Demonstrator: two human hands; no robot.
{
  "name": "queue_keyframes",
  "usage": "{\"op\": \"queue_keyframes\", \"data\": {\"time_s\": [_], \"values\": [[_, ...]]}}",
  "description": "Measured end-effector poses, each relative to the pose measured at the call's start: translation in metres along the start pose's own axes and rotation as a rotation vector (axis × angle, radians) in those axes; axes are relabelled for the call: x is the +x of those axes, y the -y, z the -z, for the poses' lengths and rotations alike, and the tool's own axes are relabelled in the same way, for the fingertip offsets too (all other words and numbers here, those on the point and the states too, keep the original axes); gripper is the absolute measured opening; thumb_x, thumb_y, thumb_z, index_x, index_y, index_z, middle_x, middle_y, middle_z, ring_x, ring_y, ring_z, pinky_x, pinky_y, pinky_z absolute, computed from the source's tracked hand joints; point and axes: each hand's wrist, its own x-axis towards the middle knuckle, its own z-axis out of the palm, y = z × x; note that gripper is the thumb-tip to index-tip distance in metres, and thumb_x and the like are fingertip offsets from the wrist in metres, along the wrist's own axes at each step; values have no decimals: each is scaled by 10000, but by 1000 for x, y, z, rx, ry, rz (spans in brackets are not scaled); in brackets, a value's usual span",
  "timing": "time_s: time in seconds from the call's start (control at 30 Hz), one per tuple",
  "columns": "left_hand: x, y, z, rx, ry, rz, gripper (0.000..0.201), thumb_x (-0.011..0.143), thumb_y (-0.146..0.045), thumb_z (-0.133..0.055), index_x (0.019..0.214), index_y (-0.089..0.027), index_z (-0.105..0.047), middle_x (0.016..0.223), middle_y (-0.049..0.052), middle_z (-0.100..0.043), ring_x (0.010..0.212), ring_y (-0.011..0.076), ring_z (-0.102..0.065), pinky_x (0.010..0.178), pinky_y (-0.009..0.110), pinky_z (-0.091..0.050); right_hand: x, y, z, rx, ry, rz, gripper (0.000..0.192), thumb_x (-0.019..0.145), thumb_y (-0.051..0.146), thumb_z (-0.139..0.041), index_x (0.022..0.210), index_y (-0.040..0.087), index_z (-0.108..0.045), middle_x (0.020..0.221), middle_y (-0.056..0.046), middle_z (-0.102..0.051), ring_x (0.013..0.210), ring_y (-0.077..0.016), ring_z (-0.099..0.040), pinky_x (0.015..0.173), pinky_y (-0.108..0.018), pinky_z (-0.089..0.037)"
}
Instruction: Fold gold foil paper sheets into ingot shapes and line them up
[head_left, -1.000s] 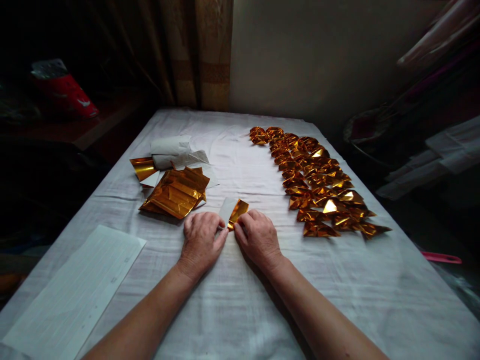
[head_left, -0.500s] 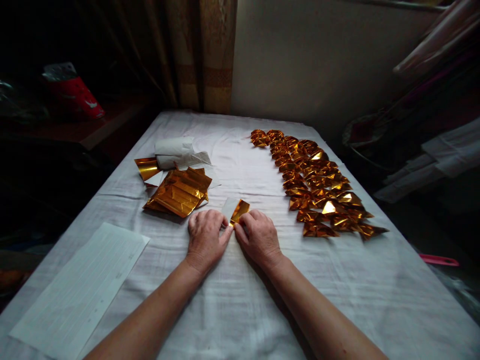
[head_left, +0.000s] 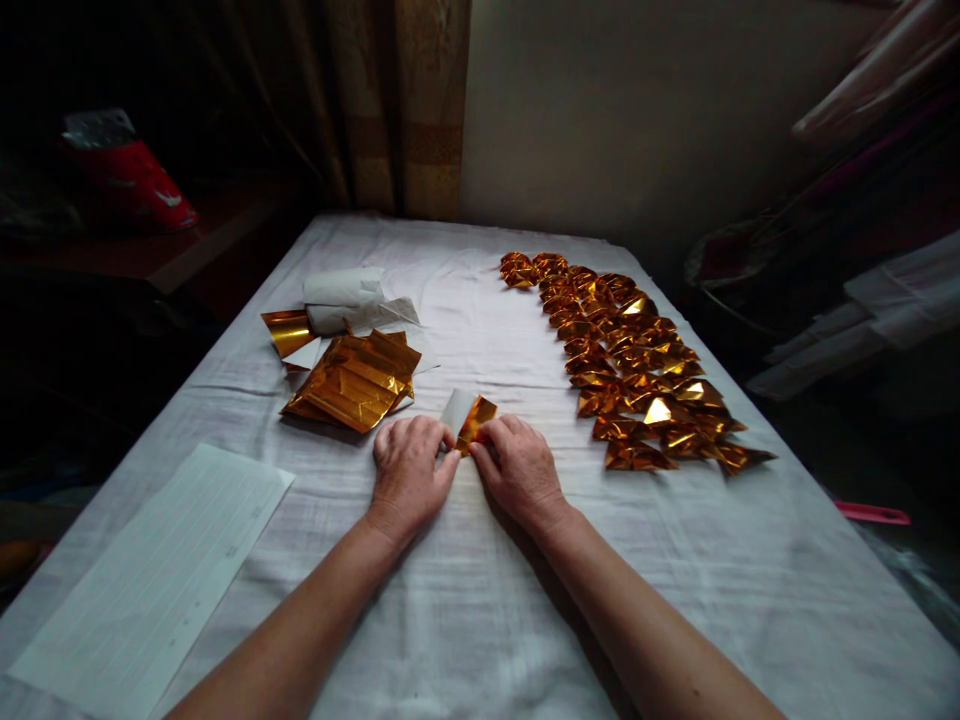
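Gold foil paper (head_left: 472, 419), white on its back, lies on the white cloth (head_left: 480, 560) at the table's middle, just beyond both sets of fingertips. The left hand (head_left: 409, 468) and right hand (head_left: 517, 465) pinch its near edge, fingers curled close together, knuckles up.

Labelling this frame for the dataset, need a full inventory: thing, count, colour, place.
gold foil piece: one, gold with white back, table centre, pinched between both hands
stack of gold foil sheets: one pile, gold, left of the hands
folded gold foil shapes: many, too many to count, gold, rows on the right side
white paper rolls: a few, white, behind the stack
lined sheet: one, white, near left corner
white cloth: one, covers the table
red object: one, dark far left, unclear what
pink object: one, right edge
left hand: on the piece
right hand: on the piece
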Motion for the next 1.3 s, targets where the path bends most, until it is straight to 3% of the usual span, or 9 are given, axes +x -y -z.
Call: {"op": "queue_keyframes", "data": {"time_s": [0.27, 0.5, 0.73, 0.93, 1.13, 1.3], "values": [[0, 3, 1, -16, 3, -4, 85, 819, -189, -617, 848, -251, -566, 909, -4, -639, 944, 220, -537, 978, 429, -332, -1, 0, 0, 1, -8, 11, 100, 909, 208, -533, 830, 215, -594, 836, -38, -604, 798, -191, -547, 705, -296, -355], [1, 4, 1, -26, -13, -15, 87, 835, -222, -629, 857, -257, -553, 907, -5, -643, 948, 223, -545, 978, 431, -340, 1, 7, 1, -29, -22, -42, 225, 873, 427, -630, 830, 208, -603, 834, -47, -610, 766, -202, -538, 687, -304, -345], [1, 4, 3, -16, 13, -7, 89, 823, -188, -636, 861, -249, -584, 913, 0, -651, 956, 227, -551, 981, 443, -344, 0, 2, -1, 51, -25, -18, 98, 902, 252, -573, 819, 216, -609, 834, -36, -623, 788, -192, -559, 709, -296, -373], [-3, 2, 7, -11, -16, -140, 122, 881, -207, -609, 884, -300, -686, 988, 2, -674, 994, 222, -572, 1057, 509, -268, 0, -12, -4, 214, -123, -10, 178, 910, 158, -467, 878, 224, -628, 885, -48, -652, 833, -185, -592, 762, -284, -440], [-4, 9, 8, -18, -64, -301, 153, 911, -196, -580, 937, -296, -692, 1051, -20, -736, 1071, 231, -583, 1102, 548, -208, 4, -24, -3, 164, -198, -92, 305, 802, 99, -493, 1051, 214, -626, 1192, -87, -661, 1117, -241, -557, 935, -382, -414], [-4, 11, 8, 17, -68, -359, 160, 921, -198, -558, 993, -286, -671, 1030, -30, -747, 1098, 248, -586, 1109, 543, -210, 6, -23, -1, 193, -148, -81, 329, 781, 82, -492, 1044, 229, -624, 1107, -60, -690, 1065, -236, -577, 904, -380, -401]]}}
